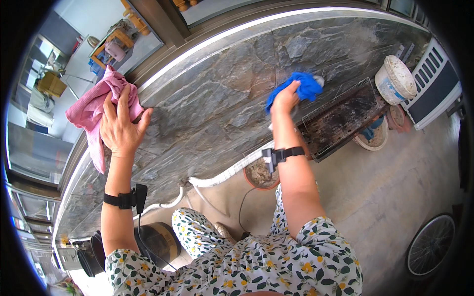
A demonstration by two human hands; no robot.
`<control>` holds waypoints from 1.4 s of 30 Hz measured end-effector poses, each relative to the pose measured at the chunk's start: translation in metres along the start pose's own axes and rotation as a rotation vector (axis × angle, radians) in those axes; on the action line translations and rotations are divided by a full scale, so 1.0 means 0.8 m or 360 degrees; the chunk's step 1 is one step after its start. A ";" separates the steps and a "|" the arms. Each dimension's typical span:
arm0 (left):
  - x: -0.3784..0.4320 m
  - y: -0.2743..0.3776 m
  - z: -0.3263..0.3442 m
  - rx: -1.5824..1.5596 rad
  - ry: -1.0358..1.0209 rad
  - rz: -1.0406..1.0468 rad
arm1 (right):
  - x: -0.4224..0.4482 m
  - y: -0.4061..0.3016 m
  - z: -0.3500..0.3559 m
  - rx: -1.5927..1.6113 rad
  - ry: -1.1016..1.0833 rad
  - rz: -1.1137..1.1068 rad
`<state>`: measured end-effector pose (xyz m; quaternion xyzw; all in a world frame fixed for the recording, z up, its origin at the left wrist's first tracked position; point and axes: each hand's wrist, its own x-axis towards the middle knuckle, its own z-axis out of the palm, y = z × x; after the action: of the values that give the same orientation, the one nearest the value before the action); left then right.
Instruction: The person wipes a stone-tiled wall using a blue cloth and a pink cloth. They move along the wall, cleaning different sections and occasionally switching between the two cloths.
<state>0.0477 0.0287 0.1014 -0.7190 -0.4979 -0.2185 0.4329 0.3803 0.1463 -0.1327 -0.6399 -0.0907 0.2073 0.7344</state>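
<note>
My left hand (122, 127) lies spread, palm down, over a crumpled pink cloth (89, 107) at the window's lower edge, on the left. The cloth covers part of the window frame and hangs down over the stone wall. My right hand (286, 99), slightly blurred, grips a bunched blue cloth (305, 87) in front of the grey stone-faced wall (237, 77). Whether the blue cloth touches the stone cannot be told. Both wrists wear black straps.
A sooty metal grill tray (340, 118), a dirty white bucket (396, 81) and plant pots stand at right. White wrapped pipes (226, 175) run along the wall's foot near a clay pot (261, 175). Black containers (157, 244) stand lower left; a spoked wheel (431, 245) lower right.
</note>
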 end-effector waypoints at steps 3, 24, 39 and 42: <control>0.000 0.001 0.001 0.0020 -0.0014 -0.0016 | -0.074 0.016 0.007 0.0019 -0.0191 -0.0072; 0.003 0.004 0.001 0.0038 0.0029 0.0037 | 0.038 0.041 -0.017 0.0219 0.0247 0.0582; -0.002 0.001 0.005 0.0013 0.0109 0.0039 | 0.035 -0.070 -0.017 0.0270 -0.0334 -0.0905; 0.002 0.000 0.009 -0.0006 0.0161 0.0089 | 0.082 -0.060 -0.018 0.0438 -0.0189 -0.0760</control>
<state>0.0475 0.0355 0.0988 -0.7214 -0.4546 -0.2434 0.4622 0.4543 0.1564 -0.0971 -0.4814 -0.2526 0.0759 0.8359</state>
